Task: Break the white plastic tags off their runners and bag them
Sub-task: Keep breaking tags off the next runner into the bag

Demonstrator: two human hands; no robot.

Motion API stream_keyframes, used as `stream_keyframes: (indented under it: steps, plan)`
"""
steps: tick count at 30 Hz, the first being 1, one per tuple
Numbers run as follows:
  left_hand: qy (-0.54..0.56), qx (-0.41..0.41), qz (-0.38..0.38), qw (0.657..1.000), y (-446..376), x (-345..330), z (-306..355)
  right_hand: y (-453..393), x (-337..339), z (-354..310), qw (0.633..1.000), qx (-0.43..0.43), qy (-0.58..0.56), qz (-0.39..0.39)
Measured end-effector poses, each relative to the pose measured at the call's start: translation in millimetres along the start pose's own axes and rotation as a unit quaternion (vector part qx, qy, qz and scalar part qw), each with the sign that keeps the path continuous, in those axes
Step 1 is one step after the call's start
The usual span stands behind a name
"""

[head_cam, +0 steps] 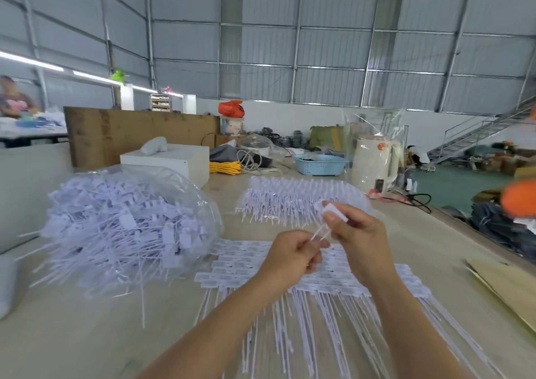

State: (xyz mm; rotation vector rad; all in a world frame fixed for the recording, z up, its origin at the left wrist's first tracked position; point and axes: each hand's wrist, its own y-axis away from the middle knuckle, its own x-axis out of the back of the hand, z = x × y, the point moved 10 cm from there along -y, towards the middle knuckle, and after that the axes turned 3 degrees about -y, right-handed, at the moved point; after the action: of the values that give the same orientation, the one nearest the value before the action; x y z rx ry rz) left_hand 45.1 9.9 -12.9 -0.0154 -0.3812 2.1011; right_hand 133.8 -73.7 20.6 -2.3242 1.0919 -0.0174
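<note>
A pale wooden tabletop (87, 335) fills the lower view under a tall metal-walled hall. Along its far side stands a brown board (139, 135), with a white box (174, 161) in front of it and a white cloth lump on top. To the left lies a big clear plastic bag (130, 222), bulging with loose white tags whose thin tails poke out toward the near edge. Straight ahead, spread flat under both forearms, is a sheet of tags on runners (304, 286), heads in rows and tails fanned toward the viewer. Beyond the hands lies a second heap of tags (290, 201). At the right edge sits a cardboard sheet (507, 286). Farther back are a white kettle in clear wrap (374, 161), a blue basket (319, 164) holding small items too blurred to name, and a yellow coiled cord (224, 167).

Above the sheet, the left hand (293, 257) curls its fingers round the thin tail end of a single tag (330, 213), while the right hand (356, 233) pinches its flat head between thumb and fingers.
</note>
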Motion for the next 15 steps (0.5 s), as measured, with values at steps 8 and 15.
stream_keyframes:
  steps: [8,15]
  plan:
    - [0.005,-0.119,0.304,0.945,19,153,82,6,4,43,0.987,-0.102,0.119,0.019]
    - [-0.528,0.179,0.307,0.772,49,292,8,6,0,58,0.978,-0.122,0.171,0.009]
